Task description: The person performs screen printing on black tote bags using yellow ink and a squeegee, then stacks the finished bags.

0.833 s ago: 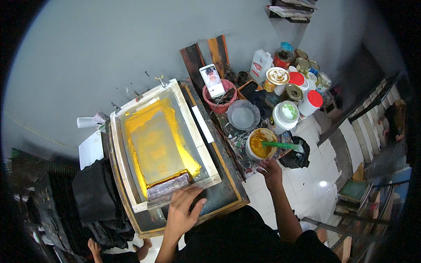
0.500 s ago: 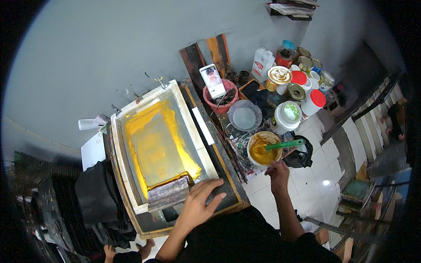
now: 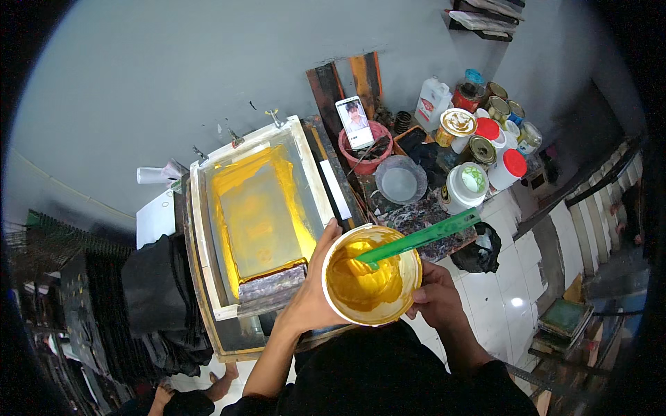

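Observation:
A white tub (image 3: 397, 307) of thick yellow ink (image 3: 350, 284) is held up in front of my body, its mouth facing me. My left hand (image 3: 313, 299) is wrapped round its left side, and my right hand (image 3: 438, 298) grips the right side at the rim. A green flat stick (image 3: 427, 236) stands in the ink and leans out to the right. Behind the tub on the left lies a printing screen (image 3: 258, 215) with a pale frame, yellow ink spread over its mesh. A stained squeegee (image 3: 272, 286) rests across the screen's near end.
Right of the screen, a cluttered bench holds a phone (image 3: 354, 122) leaning in a pink bucket (image 3: 380, 163), a translucent bowl (image 3: 401, 179), a white tub (image 3: 461, 191) and several lidded jars and tins. Black cloths (image 3: 163, 284) are stacked at left. Another person's hand (image 3: 164, 395) shows lower left.
The ink tub has been lifted off the bench and brought left toward me. My left hand has come from beside the squeegee onto the tub. The view has shifted slightly.

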Available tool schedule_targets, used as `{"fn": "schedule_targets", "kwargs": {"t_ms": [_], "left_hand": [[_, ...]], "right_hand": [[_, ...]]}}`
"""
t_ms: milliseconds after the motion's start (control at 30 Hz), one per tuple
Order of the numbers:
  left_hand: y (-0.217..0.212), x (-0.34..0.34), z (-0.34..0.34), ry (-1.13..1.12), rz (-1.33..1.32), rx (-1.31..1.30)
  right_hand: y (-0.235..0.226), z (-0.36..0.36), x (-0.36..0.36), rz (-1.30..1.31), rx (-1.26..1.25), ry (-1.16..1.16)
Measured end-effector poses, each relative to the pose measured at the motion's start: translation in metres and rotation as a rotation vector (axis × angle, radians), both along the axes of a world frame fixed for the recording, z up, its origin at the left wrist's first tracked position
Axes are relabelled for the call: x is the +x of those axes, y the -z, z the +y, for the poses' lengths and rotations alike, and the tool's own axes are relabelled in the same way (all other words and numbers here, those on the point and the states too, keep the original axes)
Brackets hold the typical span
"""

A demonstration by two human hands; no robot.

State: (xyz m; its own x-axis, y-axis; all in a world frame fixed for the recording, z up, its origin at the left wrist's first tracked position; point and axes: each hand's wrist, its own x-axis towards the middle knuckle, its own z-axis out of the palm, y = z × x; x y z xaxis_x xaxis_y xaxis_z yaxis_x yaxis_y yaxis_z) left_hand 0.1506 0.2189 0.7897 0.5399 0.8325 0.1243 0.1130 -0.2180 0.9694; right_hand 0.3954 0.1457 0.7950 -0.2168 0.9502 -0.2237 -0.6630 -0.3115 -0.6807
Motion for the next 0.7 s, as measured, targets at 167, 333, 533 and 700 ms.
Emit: {"fn": "schedule_targets", "kwargs": {"t_ms": [167,333,533,700], "left_hand": [[-0.003,-0.018,-0.010,-0.101,0.054,0.139],[-0.002,-0.037,-0.022,-0.169,0.101,0.356],[-0.012,-0.060,-0.030,-0.152,0.154,0.488],[-0.050,-0.083,-0.018,-0.086,0.330,0.493]], "right_hand": [[-0.026,0.007,0.006,-0.286,0.038,-0.146],[-0.050,0.027,0.017,-0.496,0.367,0.118],[-0.099,0.041,-0.007,-0.981,1.106,-0.068],[-0.130,0.026,-0.030,-1.041,1.330,-0.049]]}}
